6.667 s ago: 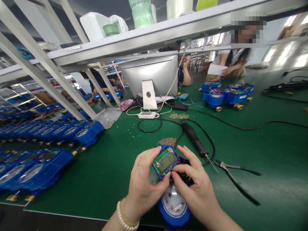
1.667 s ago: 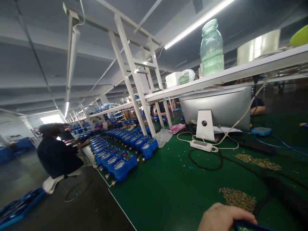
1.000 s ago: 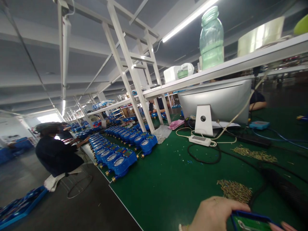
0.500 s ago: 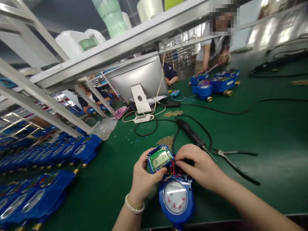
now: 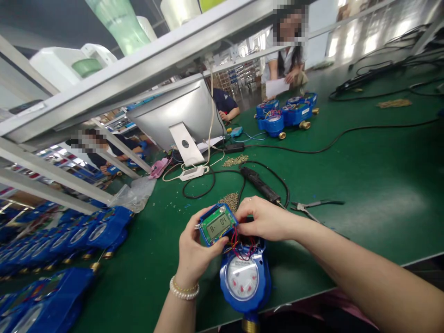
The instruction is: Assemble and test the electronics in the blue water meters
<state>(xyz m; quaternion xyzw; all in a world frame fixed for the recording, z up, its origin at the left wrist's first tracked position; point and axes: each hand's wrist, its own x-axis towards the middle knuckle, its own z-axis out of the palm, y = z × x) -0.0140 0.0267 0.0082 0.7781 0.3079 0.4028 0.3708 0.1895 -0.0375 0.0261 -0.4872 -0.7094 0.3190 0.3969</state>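
Observation:
My left hand (image 5: 196, 253) is closed around a small blue-cased circuit board with an LCD display (image 5: 218, 225), tilted up toward me. Red and yellow wires (image 5: 237, 244) run from the board down to a blue water meter (image 5: 244, 282) with a round white dial, lying on the green table. At the board's right edge is my right hand (image 5: 262, 218), its thumb and fingers pinched by the wires. What those fingertips grip is hidden. An electric screwdriver (image 5: 260, 185) lies beyond this hand, and pliers (image 5: 307, 206) rest to its right.
Rows of blue water meters (image 5: 81, 238) stand at the left. Small brass screws (image 5: 229, 201) are piled behind the board. A monitor (image 5: 183, 120) stands under a metal shelf (image 5: 138, 60). More meters (image 5: 284, 115) sit at the back, near a co-worker holding paper (image 5: 277, 87). Black cables (image 5: 329, 148) cross the table.
The camera view has shifted, so the scene sits further left. Both hands stay at the board, and the right fingers remain pinched at its edge. The co-worker now holds up a white paper.

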